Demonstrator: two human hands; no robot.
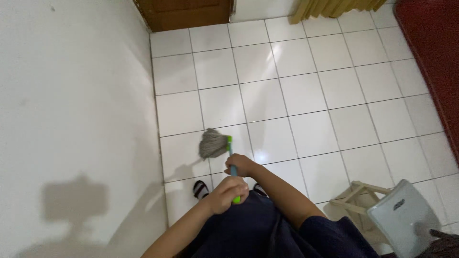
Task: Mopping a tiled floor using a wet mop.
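A mop with a grey string head [212, 143] and a green and blue handle [232, 168] rests on the white tiled floor [306, 86] near the white wall. Both hands grip its handle. My right hand [241, 165] holds it lower down, closer to the mop head. Higher on the shaft, nearer my body, my left hand [227, 193] is closed around the green end. The mop head lies to the left of the handle, pointing toward the wall. My feet in dark sandals [201, 188] show just below the mop.
A white wall [71, 119] runs along the left. A brown wooden door [186, 13] stands at the far end, with a curtain [334, 7] beside it. A red rug [437, 57] lies at the right edge. A small stool with a grey seat [401, 215] stands at my right.
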